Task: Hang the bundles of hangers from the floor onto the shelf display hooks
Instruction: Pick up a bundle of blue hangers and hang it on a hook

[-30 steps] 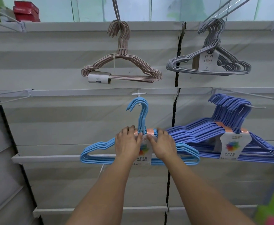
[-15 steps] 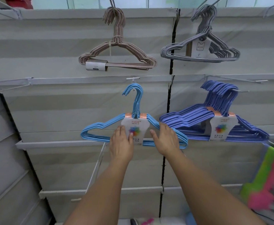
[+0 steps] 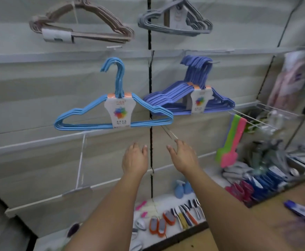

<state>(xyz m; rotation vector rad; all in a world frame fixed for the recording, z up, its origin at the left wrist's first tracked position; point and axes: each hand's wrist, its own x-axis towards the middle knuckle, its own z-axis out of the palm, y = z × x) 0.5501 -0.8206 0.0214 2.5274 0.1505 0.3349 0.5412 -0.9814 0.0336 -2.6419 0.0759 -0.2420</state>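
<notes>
The light blue hanger bundle [image 3: 115, 113] hangs on its hook. Below it, both hands, left [image 3: 134, 160] and right [image 3: 183, 156], hover released in open space, touching nothing. Right of it hangs a purple bundle [image 3: 189, 96]; above, pink [image 3: 81, 28] and grey [image 3: 175, 22] bundles.

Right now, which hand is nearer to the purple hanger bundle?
The right hand. It is below the purple hanger bundle, a little left of its label; the left hand is farther left, under the light blue hanger bundle.
</notes>
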